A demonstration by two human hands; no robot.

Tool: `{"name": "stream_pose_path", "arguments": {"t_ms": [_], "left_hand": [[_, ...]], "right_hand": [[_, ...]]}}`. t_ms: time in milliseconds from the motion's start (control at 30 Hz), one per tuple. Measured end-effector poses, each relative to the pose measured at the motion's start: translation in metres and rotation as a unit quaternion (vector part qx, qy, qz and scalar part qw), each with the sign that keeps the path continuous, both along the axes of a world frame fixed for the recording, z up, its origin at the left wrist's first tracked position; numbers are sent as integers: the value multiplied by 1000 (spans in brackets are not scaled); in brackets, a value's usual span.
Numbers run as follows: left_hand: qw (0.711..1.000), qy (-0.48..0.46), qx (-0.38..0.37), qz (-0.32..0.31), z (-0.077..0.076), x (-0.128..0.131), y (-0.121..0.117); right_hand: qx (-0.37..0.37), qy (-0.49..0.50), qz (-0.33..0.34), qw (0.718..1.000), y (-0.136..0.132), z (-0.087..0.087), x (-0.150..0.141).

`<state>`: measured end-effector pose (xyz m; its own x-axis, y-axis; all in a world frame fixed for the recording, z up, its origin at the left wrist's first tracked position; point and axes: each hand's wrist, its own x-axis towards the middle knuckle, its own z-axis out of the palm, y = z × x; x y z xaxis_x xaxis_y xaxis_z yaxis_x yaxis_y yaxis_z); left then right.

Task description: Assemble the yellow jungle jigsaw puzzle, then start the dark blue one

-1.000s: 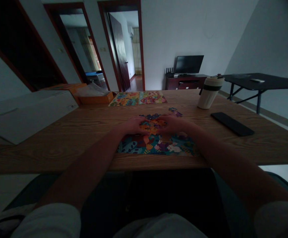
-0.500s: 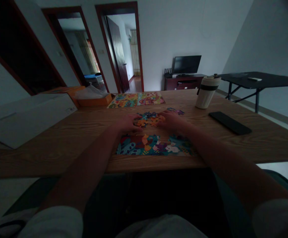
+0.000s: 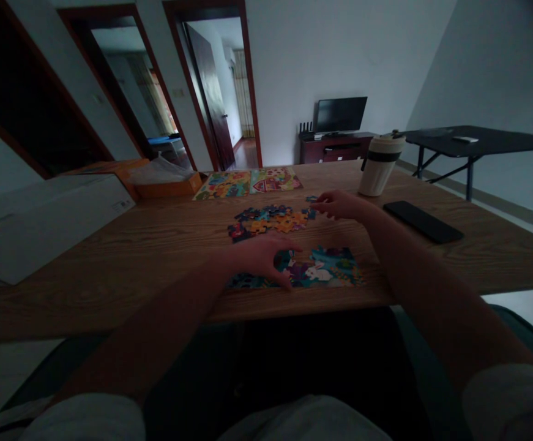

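Observation:
Loose jigsaw puzzle pieces (image 3: pixel 284 220), orange, teal and red, lie heaped on the wooden table. Nearer to me is a joined strip of puzzle (image 3: pixel 335 266) with a white rabbit on it. My left hand (image 3: pixel 264 254) is over the left part of this strip, thumb and fingers spread, hiding much of it. To the right of the heap, my right hand (image 3: pixel 339 205) has its fingers bent together at a dark puzzle piece (image 3: pixel 311 199). Its fingertips are small and dim in the picture.
A printed picture sheet (image 3: pixel 252 182) lies behind the pieces. On the right stand a cream tumbler (image 3: pixel 380 165) and a black phone-like slab (image 3: pixel 422 221). A white box (image 3: pixel 59 220) and an orange box (image 3: pixel 169 187) with a plastic bag occupy the left.
Both hands have left the sides of the heap. My left hand came nearer, over the joined strip; my right hand moved right and away to the pieces there. The heap now lies more spread out.

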<state>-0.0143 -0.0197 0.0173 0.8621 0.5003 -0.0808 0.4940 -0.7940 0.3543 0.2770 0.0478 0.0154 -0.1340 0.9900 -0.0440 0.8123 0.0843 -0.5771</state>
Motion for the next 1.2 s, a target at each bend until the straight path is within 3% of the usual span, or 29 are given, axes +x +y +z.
{"name": "stream_pose_path", "arguments": {"t_ms": [133,600,900,1067,1200], "left_hand": [[1000,0,7,-11,-3,1,2],[995,44,30,83,12,-5,-5],[994,19,76,69,11,-8,-2],[992,30,98,68,12,-8,-2],[990,33,104,85,12,-9,1]], "right_hand": [[-3,-2,8,1000,1,-3,0],[27,-35,45,998,4,-6,-1],[11,-17,67,998,3,-6,0],[-36,7,120,992,-6,-3,-9],[-31,4,186,982,-17,2,-24]]}}
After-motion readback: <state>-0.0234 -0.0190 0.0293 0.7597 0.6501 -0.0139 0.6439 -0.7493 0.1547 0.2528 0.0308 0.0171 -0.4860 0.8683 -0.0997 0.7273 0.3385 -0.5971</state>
